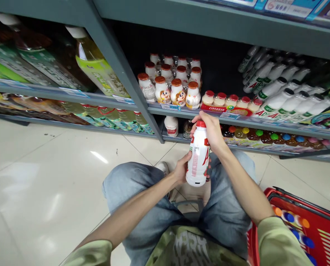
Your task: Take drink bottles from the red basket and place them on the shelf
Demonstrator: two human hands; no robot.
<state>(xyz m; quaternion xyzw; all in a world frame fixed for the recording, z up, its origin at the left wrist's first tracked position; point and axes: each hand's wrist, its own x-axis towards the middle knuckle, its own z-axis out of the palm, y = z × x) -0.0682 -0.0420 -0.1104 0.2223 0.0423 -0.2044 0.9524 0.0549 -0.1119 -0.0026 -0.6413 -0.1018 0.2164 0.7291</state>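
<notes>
A white plastic drink bottle (197,162) with a red cap and red and green print is held between my hands, above my knees. My left hand (183,167) is wrapped round its lower body, the thumb on the near side and fingertips showing past the right edge. My right hand (210,129) curves over the top, its fingers round the neck beside the cap. Just beyond it on the shelf sit a red-trayed pack of small red-capped bottles (228,105) and several round orange-capped bottles (177,92).
White green-labelled bottles (283,99) lean at the shelf's right. Large tea bottles (98,66) lie beyond the divider (123,62) on the left. Colourful-capped bottles (264,136) line the bottom shelf. A red shopping basket (320,214) with several capped bottles stands on the tiled floor at my right.
</notes>
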